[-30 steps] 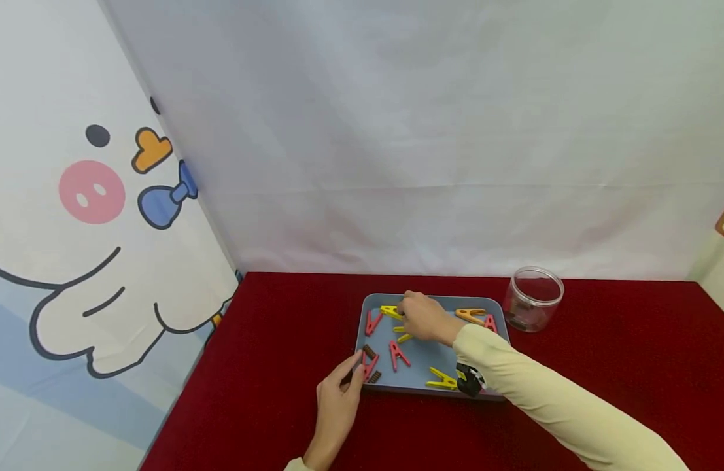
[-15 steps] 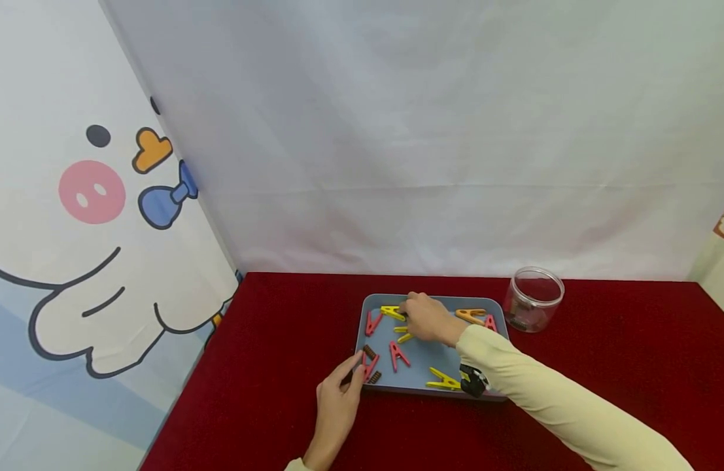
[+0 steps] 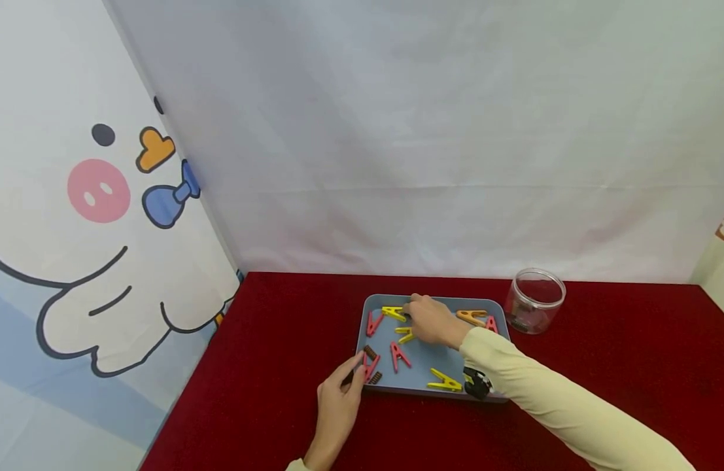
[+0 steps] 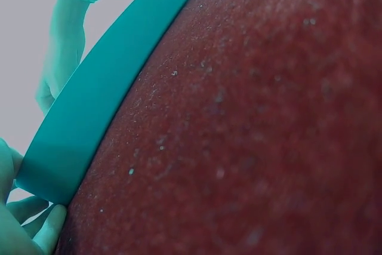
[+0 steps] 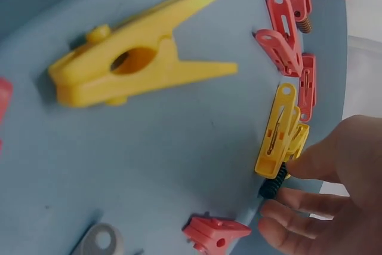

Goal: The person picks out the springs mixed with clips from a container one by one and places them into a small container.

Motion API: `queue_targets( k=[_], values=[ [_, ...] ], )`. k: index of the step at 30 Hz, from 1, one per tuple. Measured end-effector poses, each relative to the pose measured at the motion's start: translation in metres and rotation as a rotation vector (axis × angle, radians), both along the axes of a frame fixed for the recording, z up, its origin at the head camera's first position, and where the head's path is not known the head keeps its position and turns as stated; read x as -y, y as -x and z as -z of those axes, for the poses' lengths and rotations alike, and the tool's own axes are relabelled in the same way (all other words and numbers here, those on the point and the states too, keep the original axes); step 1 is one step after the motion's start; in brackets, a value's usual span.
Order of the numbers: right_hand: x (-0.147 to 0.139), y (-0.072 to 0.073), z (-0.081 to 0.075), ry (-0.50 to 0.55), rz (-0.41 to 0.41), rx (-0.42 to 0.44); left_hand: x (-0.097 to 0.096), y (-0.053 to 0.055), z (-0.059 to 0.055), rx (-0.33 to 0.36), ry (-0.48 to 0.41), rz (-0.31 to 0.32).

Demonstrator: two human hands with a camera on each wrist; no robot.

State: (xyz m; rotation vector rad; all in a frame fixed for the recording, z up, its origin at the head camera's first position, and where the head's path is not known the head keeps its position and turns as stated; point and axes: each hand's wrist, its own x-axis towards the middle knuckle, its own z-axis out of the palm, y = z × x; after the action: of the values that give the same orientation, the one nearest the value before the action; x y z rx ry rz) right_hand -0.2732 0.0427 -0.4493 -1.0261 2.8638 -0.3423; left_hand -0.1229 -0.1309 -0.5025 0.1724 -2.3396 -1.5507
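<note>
A shallow blue-grey tray holds pink, yellow and orange clothespin-like plastic clips. At its near left corner my left hand grips the edge; in the left wrist view, fingers reach beneath the tray wall. Toward the tray's far side, my right hand reaches in. Its thumb and finger pinch a small black coil spring, seen in the right wrist view. A yellow clip lies right beside the spring. Another yellow clip is nearer that camera.
A clear round jar stands at the tray's right, with something dark at its bottom. Brown springs lie at the tray's left end near a pink clip. Dark red cloth covers the table before a white curtain.
My right hand has shifted slightly right within the tray, its fingertips a little farther from the yellow clip at the far left. The left hand keeps its place at the corner.
</note>
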Motion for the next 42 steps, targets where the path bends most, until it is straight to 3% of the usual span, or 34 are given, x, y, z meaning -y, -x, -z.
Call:
queue_targets(
  k=[17,28,35,42],
  values=[
    [-0.010,-0.001,0.001,0.036,0.019,0.020,-0.001,0.001,0.003,0.008,0.011,0.002],
    [-0.011,0.001,0.001,0.155,0.000,0.080,0.000,0.001,0.004,-0.001,0.011,0.002],
    [-0.011,0.006,0.002,0.153,0.034,0.112,0.000,0.002,0.004,0.013,0.009,-0.004],
    [-0.012,0.007,0.001,0.174,0.016,0.119,0.000,0.002,0.003,0.021,0.001,-0.004]
  ],
)
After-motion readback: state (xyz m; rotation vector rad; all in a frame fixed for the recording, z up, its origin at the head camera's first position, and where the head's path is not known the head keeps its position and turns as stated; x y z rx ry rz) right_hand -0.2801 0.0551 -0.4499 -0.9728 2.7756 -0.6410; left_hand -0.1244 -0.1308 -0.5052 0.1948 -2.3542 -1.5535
